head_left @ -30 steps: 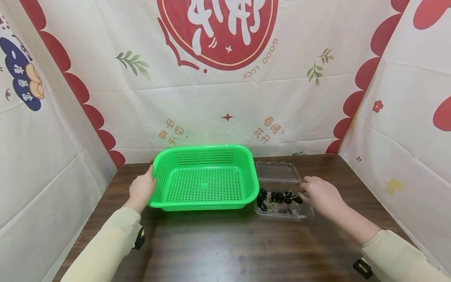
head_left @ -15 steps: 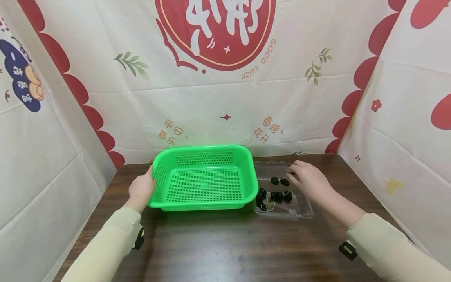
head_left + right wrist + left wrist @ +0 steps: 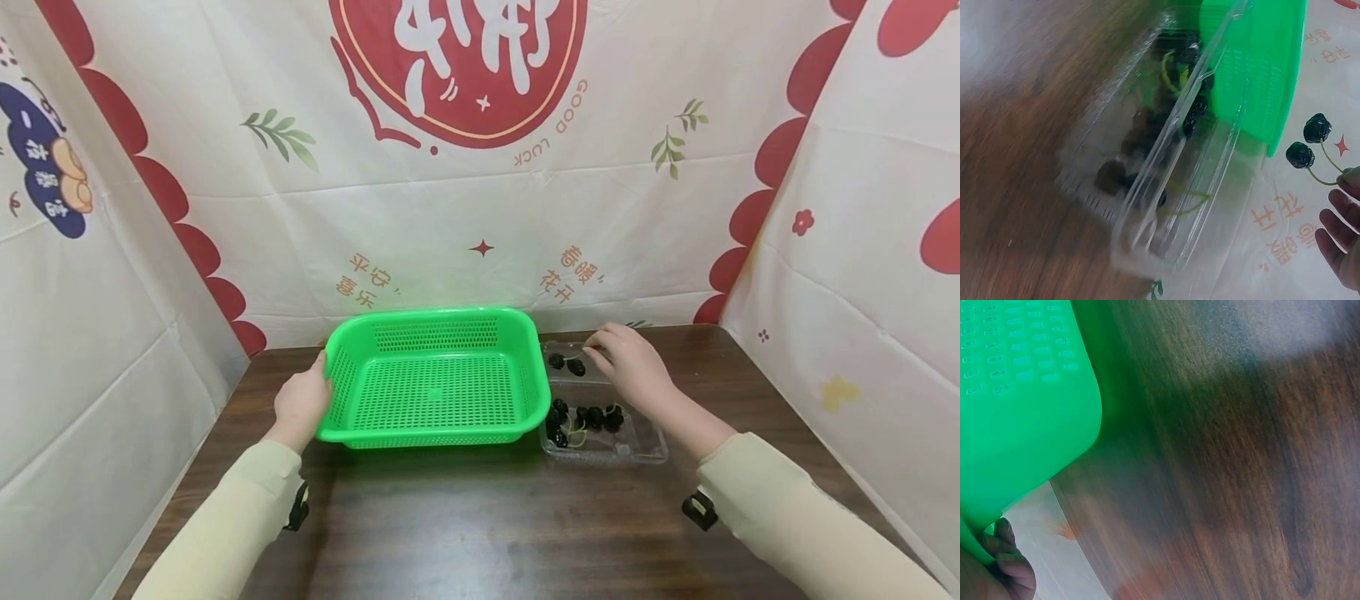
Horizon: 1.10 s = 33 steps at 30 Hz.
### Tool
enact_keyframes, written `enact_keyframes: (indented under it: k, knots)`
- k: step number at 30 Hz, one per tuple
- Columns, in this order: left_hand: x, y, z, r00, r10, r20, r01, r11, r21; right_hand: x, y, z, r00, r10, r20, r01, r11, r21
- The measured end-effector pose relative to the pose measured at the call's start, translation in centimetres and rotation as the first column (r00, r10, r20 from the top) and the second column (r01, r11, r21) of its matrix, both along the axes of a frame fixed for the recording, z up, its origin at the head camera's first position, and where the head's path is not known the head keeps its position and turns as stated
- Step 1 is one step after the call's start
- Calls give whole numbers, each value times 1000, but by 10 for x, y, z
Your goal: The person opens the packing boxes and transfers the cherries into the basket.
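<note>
I am steadying the green basket (image 3: 435, 379) on the table (image 3: 480, 517) with my left hand (image 3: 300, 404) curled on its rim. My right hand (image 3: 626, 362) has risen from the clear tray (image 3: 637, 446) (most fruit remains there) and is pinching two dark cherries (image 3: 566, 364) by their stems, dangling beside the basket, not yet over it.
</note>
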<state>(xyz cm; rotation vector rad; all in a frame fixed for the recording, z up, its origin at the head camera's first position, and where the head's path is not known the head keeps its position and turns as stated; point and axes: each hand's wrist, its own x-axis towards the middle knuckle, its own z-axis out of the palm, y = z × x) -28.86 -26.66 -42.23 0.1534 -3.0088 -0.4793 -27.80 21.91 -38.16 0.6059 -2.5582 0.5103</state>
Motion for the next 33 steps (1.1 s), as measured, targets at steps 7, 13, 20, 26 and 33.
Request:
enact_keyframes:
  k: [7, 13, 20, 26, 33]
  knots:
    - [-2, 0, -2, 1000, 1, -18, -1, 1000, -12, -10, -14, -1, 994, 5, 113, 13, 988, -152]
    - [-2, 0, -1, 1000, 7, -14, -8, 1000, -12, -17, -26, -2, 984, 30, 173, 14, 968, -249]
    - [-1, -2, -3, 1000, 6, 1, -6, 1000, -11, -25, -38, -3, 966, 39, 254, 43, 950, -310]
    - [-1, -3, -2, 1000, 7, 9, -7, 1000, -19, -33, -49, -6, 952, 46, 301, 68, 931, -359]
    - [-1, -1, -2, 1000, 9, 16, -9, 1000, -14, -39, -60, -9, 944, 65, 324, 73, 916, -396]
